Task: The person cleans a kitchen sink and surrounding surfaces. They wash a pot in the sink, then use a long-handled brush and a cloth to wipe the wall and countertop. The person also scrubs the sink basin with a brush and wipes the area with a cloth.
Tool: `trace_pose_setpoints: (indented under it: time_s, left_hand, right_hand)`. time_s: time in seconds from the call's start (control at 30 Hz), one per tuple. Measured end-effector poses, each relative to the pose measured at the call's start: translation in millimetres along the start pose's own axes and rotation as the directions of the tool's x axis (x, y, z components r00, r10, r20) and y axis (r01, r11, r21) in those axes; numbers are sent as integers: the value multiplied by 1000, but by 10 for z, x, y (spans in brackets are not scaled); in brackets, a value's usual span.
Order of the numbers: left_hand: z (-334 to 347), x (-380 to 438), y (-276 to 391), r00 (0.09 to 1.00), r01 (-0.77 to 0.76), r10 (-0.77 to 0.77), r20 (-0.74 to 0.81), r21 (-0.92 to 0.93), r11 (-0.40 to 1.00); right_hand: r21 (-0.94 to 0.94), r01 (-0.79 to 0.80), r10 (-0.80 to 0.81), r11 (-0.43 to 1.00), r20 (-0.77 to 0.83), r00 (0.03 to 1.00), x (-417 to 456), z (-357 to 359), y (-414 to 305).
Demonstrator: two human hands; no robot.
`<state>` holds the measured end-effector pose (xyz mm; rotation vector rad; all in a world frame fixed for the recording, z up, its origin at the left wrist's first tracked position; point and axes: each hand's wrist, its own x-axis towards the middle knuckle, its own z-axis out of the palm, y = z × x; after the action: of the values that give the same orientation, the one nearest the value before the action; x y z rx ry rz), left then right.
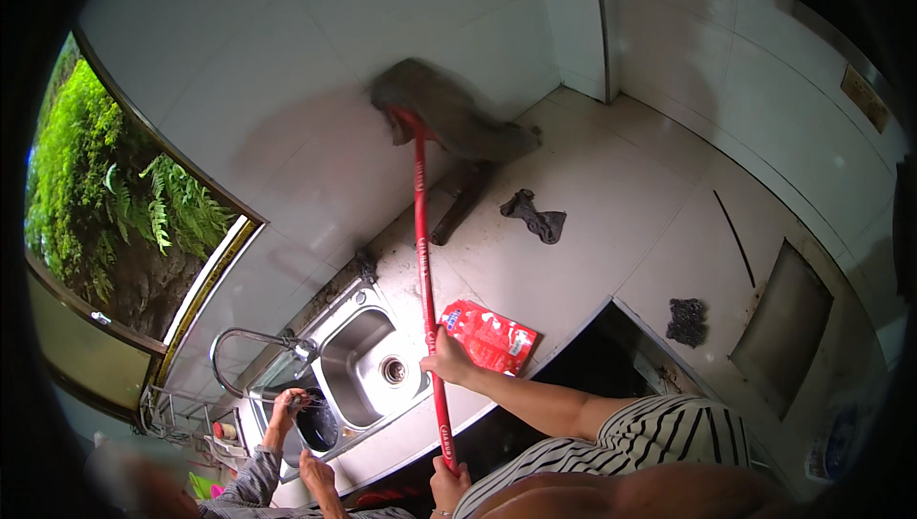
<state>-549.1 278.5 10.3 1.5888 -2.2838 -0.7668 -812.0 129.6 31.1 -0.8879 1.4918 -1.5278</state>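
Note:
My right hand grips a red pole partway up, beside the sink. Lower on the same pole, at its near end, my left hand is closed round it. The pole's far end carries a blurred, dark grey-brown cloth, raised near the white tiled wall and over the back of the counter. A red printed packet lies on the counter just beyond my right hand. Past it is a crumpled dark rag.
At the left, another person's hands are at a steel double sink, over a dark round vessel. A curved tap stands behind. A dark scouring pad, a thin black rod and a hob opening's metal edge are to the right.

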Motion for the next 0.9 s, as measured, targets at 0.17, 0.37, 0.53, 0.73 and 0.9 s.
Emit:
trace_pose_setpoints:
  time_s: [0.17,0.37,0.53,0.73,0.9]
  left_hand:
    - [-74,1091,881,974,-211,216,67,-70,975]
    - [-430,1782,1219,953,-269,286,95,-163,949]
    - [-429,1334,519,986,-110,134,102,-207,972]
    - [-485,359,-525,999,-16,24,40,-181,983]
    - [-370,205,-802,991,89,-76,114,-116,989]
  right_hand:
    - [-46,-3,-10,999,-281,960,888,-710,-310]
    - [155,183,-110,971,-390,914,1363,-994,-835]
    - [-117,37,-69,992,-284,956,935,-301,-552]
    - [-180,-4,4,984,-1,1000,167,731,-22]
    - [-101,-112,122,988,100,987,-246,892,62]
